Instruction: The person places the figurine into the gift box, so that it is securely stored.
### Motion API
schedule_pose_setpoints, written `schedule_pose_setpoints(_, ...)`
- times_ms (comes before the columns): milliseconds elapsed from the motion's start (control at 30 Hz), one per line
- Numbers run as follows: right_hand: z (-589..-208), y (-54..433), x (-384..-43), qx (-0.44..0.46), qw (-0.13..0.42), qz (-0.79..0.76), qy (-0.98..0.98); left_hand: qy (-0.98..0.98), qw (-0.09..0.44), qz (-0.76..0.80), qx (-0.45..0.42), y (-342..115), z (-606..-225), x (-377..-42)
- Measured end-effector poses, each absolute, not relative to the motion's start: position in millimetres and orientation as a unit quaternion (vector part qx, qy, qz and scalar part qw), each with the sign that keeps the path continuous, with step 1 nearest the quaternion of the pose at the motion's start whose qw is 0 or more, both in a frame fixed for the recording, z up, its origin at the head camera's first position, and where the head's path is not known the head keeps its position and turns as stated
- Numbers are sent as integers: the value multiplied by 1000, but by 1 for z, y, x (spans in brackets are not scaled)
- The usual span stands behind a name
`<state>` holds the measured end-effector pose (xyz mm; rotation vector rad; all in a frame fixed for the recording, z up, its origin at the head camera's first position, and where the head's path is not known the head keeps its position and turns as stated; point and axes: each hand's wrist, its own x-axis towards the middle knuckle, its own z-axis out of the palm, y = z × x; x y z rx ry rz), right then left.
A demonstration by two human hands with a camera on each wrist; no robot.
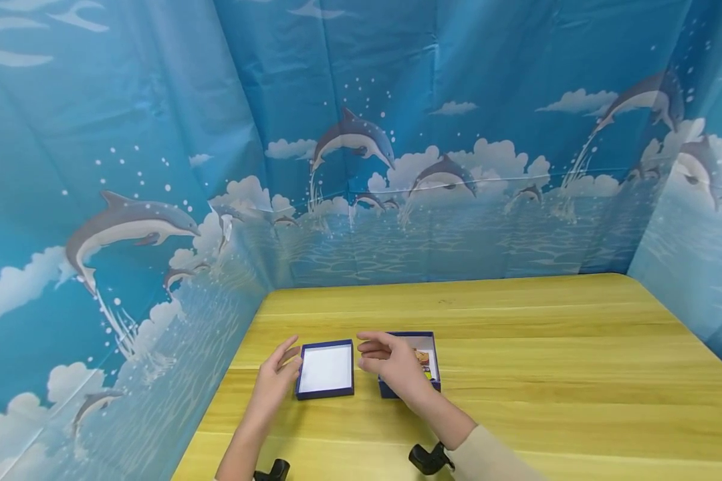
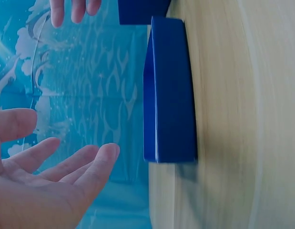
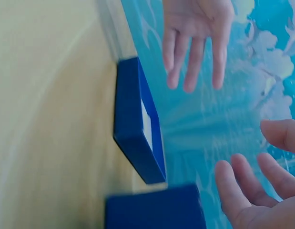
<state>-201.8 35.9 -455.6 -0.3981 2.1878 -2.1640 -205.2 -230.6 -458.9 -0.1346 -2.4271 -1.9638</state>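
Observation:
A shallow blue box lid or tray with a white inside (image 1: 326, 367) lies on the table, between the two hands. My left hand (image 1: 279, 371) hovers at its left edge, fingers loosely bent and holding nothing. To the right stands a blue box (image 1: 436, 361) with colourful printed items (image 1: 423, 359) in it, too hidden to identify. Over that box's left side is my right hand (image 1: 393, 364), also holding nothing. The left wrist view shows the left hand (image 2: 56, 176) apart from the lid's blue side (image 2: 173, 95). In the right wrist view, the right hand's fingers (image 3: 233, 191) are spread.
The wood-grain table (image 1: 553, 361) stretches away to the right and back. A blue curtain printed with dolphins (image 1: 355, 140) hangs behind it and along both sides. Black wrist mounts (image 1: 428, 459) sit under the forearms.

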Motion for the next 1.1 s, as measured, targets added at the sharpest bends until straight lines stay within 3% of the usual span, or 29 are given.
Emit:
schedule_pose_setpoints(633, -475, -22, -180, -120, -36, -694, 709, -783, 7, -621, -34, -255, -473, -204)
schedule_pose_setpoints(933, -490, -34, -180, -89, -87, -641, 758, -791, 2, -611, -32, -260, -486, -206)
schedule_pose_setpoints(1100, -494, -36, -182, -64, -89, -624, 774, -785, -9, -618, -28, -259, -492, -211)
